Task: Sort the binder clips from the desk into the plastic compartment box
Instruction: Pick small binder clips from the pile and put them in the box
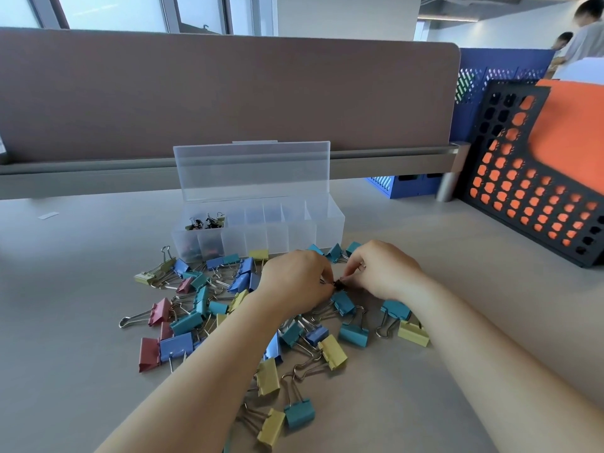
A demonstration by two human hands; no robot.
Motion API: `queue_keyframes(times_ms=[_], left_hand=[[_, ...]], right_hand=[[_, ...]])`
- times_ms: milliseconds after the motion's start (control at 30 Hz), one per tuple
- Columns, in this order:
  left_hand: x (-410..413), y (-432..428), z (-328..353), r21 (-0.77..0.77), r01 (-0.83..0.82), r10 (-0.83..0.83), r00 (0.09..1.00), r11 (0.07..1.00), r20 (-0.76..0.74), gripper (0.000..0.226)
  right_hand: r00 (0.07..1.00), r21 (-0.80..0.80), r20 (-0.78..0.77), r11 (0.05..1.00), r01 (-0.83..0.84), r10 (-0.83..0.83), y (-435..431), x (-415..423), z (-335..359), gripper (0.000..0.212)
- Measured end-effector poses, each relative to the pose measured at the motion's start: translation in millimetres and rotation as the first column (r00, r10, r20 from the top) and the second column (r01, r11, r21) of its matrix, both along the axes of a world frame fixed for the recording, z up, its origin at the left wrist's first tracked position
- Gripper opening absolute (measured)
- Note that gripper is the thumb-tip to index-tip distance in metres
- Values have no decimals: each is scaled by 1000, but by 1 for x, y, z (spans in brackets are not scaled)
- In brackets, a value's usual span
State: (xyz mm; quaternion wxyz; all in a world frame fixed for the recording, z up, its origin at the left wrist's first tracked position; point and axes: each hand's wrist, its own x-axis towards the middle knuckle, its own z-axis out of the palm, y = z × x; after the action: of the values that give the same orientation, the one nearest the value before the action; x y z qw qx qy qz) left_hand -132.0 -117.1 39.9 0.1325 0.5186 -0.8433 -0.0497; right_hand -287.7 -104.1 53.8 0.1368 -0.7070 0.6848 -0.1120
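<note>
Pinching a small black clip [340, 284] between the curled fingertips of the left hand [294, 282] and the right hand [382, 269], each gripping it from its own side. Holding it over a pile of coloured clips [192, 322], blue, teal, yellow and pink, lying scattered on the surface [457, 354] under and around both forearms. Working just in front of the clear box [330, 223], sitting at the far edge of the pile with its lid [255, 171] standing open against the panel [228, 93]. Keeping a handful of small dark clips [206, 221] in the leftmost compartments, with something orange dimly showing through the front wall there. Standing well apart at the right, touching the surface: a black rack [529, 191] holding an orange folder [568, 125].
</note>
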Motion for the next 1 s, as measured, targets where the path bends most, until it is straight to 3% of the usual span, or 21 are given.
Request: queue_keyframes(times_ms=[133,200,367,467,533,567,633,700,767,833,1000], left_hand=[[0,-1,-2,-23,-5,5,1000,1000,30,22],[0,-3,-3,-48,-8,11,999,999,52,22],[1,-4,-6,-97,17,-8,996,995,87,23],[1,-3,0,40,5,0,992,999,-130,15],[2,-3,10,212,16,59,937,977,-344,15],[4,-2,15,335,46,131,863,941,-487,20],[8,2,25,568,249,372,543,785,-753,21],[14,5,32,574,516,546,224,636,-807,16],[21,9,36,487,663,625,37,568,-780,12],[30,9,40,416,734,693,-103,537,-714,13],[82,-8,46,452,675,761,-260,583,-594,28]], right_hand=[[996,95,56,993,-69,64,3,-4,5,23],[998,91,8,994,-64,64,4,-3,6,26],[995,28,-80,998,-62,64,3,3,5,12],[999,-18,-13,999,-50,50,3,1,4,5],[973,-19,232,1000,-10,15,1,1,3,10],[910,8,413,1000,22,-24,1,2,3,16],[658,120,740,990,72,-138,-1,2,7,18],[262,280,927,960,-2,-269,-4,3,13,19],[-65,391,913,910,-136,-402,-3,10,19,19],[-175,422,873,885,-198,-456,-3,22,23,22],[-223,415,859,882,-223,-461,-26,61,38,31]])
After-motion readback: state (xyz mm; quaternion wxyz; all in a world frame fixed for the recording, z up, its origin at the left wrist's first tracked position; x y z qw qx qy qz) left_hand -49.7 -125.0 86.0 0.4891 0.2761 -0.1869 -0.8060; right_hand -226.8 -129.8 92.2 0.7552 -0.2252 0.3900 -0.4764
